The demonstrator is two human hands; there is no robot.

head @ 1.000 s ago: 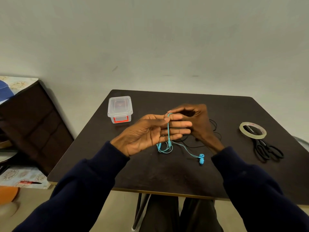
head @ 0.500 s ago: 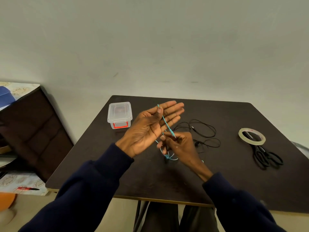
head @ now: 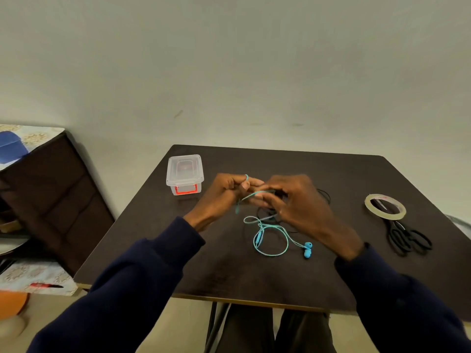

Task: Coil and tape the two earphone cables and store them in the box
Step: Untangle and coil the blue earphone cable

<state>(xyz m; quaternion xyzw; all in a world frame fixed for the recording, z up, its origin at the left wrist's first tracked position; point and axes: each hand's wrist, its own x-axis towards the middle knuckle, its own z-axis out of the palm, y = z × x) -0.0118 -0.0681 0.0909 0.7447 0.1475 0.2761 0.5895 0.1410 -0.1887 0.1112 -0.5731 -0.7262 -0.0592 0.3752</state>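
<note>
1. Our left hand (head: pixel 224 194), at mid-frame, has its fingers curled and pinches the plug end of the blue earphone cable (head: pixel 259 237). The cable's tip pokes up above the knuckles.
2. Our right hand (head: pixel 298 200), just to the right of it, pinches the same cable a little further along. A short stretch runs nearly level between the two hands.
3. The rest of the blue cable drops to the counter (head: pixel 331 171) and lies in a loose loop below the hands. Its earbuds are at the lower right, nearer the right hand.
4. We judge that the coming wrap depends on this: the slack lies below and right of the left hand, so the right hand must feed it round the left fingers.
5. The black earphone cable (head: pixel 327 194) lies uncoiled, mostly hidden under the right hand.
6. The box (head: pixel 184 171), lid on, sits left of the hands. The tape roll (head: pixel 368 206) and scissors (head: pixel 405 235) lie at the right.
</note>
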